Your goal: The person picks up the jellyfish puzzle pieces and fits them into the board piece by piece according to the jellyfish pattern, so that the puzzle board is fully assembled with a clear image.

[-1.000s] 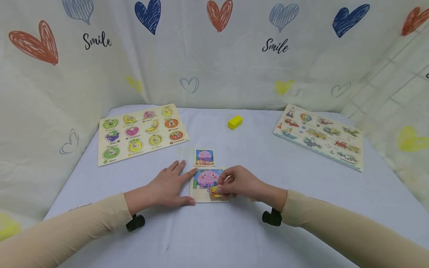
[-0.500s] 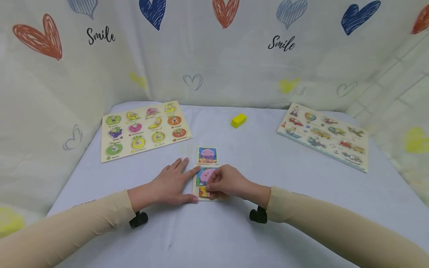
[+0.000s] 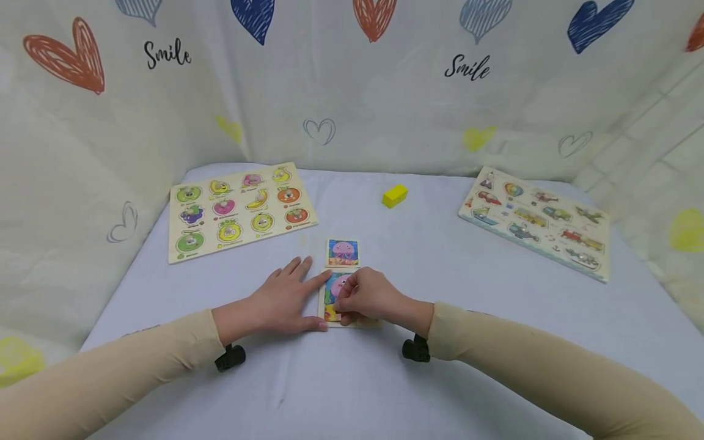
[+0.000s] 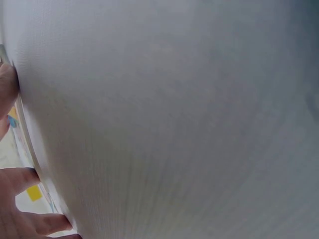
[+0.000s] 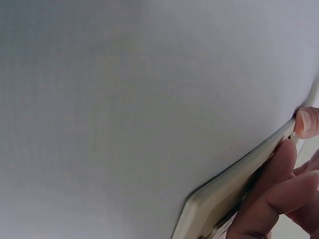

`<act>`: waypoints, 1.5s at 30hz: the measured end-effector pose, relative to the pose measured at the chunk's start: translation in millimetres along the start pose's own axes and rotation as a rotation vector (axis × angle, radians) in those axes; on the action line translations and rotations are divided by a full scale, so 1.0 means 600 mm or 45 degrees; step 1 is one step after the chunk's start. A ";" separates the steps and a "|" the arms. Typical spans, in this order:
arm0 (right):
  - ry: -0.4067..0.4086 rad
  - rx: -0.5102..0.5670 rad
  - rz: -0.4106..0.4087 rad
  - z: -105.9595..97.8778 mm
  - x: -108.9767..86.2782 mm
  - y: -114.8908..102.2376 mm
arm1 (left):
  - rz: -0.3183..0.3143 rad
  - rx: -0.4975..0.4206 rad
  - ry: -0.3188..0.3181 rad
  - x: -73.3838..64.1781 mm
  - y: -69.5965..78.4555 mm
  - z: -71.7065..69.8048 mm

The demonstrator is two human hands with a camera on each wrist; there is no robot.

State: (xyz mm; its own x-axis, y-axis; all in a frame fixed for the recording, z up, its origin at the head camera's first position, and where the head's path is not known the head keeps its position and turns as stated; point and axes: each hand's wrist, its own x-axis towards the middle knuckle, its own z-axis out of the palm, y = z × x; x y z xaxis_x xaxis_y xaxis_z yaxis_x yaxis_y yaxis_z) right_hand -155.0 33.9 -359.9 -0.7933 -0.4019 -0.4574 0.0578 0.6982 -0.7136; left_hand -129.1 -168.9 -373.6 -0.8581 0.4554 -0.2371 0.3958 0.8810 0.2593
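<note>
A wooden puzzle board [image 3: 322, 310] with a pink jellyfish picture lies in front of me, seen edge-on in the right wrist view. My left hand [image 3: 282, 302] rests flat with spread fingers; its index finger and thumb touch the board's left edge. My right hand [image 3: 373, 296] is over the board's right part, hiding much of the picture. Its thumb and fingertips pinch a yellow puzzle piece [image 3: 331, 313] at the board's lower left corner. Just behind the board is a small jellyfish picture card [image 3: 343, 252].
A fruit peg puzzle [image 3: 242, 211] lies at the back left. At the back right is a vehicle peg puzzle [image 3: 536, 223]. Between them, toward the back, stands a yellow block [image 3: 395, 196]. A white cloth covers the table, with a heart-printed curtain [image 3: 385, 91] behind.
My right hand has moved left across the board, bringing the yellow piece to the lower left corner below the jellyfish picture. The left hand stays on the board's edge. The head view has shifted slightly.
</note>
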 end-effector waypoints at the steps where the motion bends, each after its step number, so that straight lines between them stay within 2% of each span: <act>1: 0.004 -0.004 -0.003 0.001 0.000 -0.001 | -0.002 -0.001 -0.001 0.000 0.000 0.000; 23: 0.035 -0.196 -0.051 0.001 0.001 -0.009 | 0.007 0.001 -0.002 0.005 -0.001 0.003; 36: 0.050 -0.176 -0.063 0.006 0.006 -0.005 | -0.004 0.009 -0.008 0.006 0.001 0.003; 45: 0.044 -0.174 -0.034 0.006 0.009 -0.008 | 0.005 0.012 -0.003 0.005 0.001 0.002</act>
State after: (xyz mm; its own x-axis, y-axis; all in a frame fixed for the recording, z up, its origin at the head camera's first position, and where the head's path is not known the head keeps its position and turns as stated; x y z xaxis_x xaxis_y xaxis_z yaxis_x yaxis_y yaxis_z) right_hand -157.2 26.2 -360.6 -0.8142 -0.4020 -0.4190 -0.0444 0.7626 -0.6454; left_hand -130.8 -166.7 -375.4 -0.8557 0.4591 -0.2385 0.4023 0.8803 0.2513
